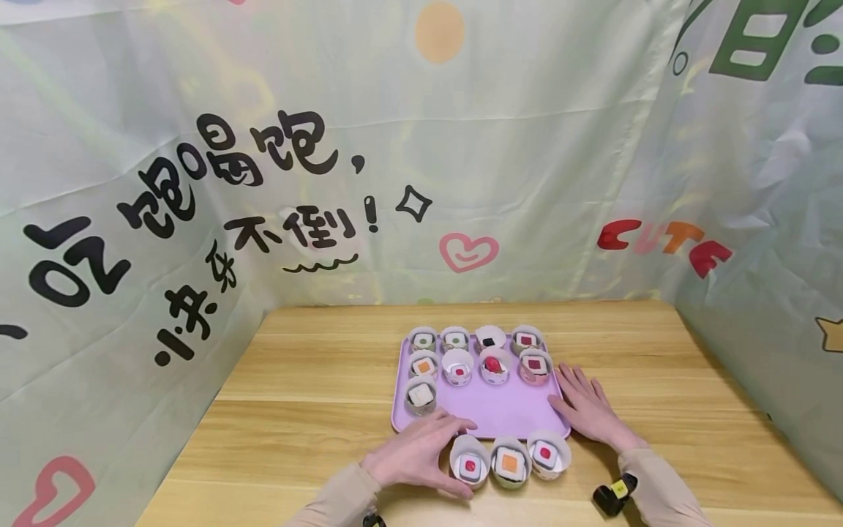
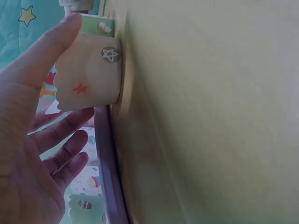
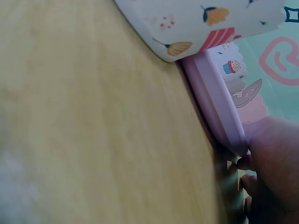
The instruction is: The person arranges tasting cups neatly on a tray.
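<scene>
My left hand (image 1: pixel 421 450) curves around the leftmost of three paper baking cups in front of the tray, thumb on the near side and fingers on the far side. This paper cup (image 2: pixel 88 72) stands on the table, printed with stars; inside lies a white square piece with a red centre. Beside it are a cup with an orange-centred piece (image 1: pixel 510 462) and a cup with a red-centred piece (image 1: pixel 546 454). My right hand (image 1: pixel 590 407) rests at the right edge of the purple tray (image 1: pixel 494 410), fingers stretched over the table, thumb at the rim (image 3: pixel 233 126).
Several filled paper cups stand in rows on the tray: two full rows at the back, and one cup (image 1: pixel 421 395) at the left of the third row. Fabric walls (image 1: pixel 527 183) with printed lettering enclose the wooden table (image 1: pixel 296 380) at the back and sides.
</scene>
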Available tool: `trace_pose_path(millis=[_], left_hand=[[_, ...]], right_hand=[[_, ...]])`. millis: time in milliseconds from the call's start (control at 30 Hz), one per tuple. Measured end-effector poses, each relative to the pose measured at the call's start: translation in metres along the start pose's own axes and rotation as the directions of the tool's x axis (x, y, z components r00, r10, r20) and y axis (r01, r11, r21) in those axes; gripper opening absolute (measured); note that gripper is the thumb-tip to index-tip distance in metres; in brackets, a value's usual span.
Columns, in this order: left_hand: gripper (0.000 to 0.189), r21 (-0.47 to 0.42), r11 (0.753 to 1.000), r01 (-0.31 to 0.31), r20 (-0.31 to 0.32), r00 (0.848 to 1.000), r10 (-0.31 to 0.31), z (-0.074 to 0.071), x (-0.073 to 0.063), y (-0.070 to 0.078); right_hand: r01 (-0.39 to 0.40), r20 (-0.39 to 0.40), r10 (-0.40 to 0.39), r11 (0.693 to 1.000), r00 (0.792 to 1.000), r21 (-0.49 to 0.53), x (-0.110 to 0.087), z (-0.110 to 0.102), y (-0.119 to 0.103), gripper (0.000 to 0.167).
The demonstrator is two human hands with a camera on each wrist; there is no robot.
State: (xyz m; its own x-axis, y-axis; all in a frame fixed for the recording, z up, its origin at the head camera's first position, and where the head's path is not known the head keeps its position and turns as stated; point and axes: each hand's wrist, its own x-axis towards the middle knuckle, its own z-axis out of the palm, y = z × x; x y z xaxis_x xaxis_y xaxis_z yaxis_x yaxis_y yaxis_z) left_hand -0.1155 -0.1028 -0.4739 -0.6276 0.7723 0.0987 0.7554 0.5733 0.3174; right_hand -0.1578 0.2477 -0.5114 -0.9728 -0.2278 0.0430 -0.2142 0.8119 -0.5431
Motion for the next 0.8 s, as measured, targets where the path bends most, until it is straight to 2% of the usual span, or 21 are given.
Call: trace_pose_path(millis=[200, 500, 800], left_hand=[[0.088, 0.024, 0.999, -0.034, -0.006, 0.999, 0.035, 0.005, 0.004, 0.001], [0.082, 0.021, 0.999, -0.027, -0.012, 1.0, 0.028, 0.012, 0.004, 0.001], [0.084, -0.025, 1.0, -0.007, -0.013, 1.0, 0.007, 0.008, 0.002, 0.001]], right_hand=[[-0.003, -0.005, 0.003, 1.0, 1.0, -0.005, 0.0, 0.0, 0.0, 0.07], [0.004, -0.01, -0.004, 1.0, 1.0, -0.006, 0.0, 0.0, 0.0, 0.069], [0.002, -0.013, -0.002, 1.0, 1.0, -0.005, 0.0, 0.001, 0.0, 0.069]])
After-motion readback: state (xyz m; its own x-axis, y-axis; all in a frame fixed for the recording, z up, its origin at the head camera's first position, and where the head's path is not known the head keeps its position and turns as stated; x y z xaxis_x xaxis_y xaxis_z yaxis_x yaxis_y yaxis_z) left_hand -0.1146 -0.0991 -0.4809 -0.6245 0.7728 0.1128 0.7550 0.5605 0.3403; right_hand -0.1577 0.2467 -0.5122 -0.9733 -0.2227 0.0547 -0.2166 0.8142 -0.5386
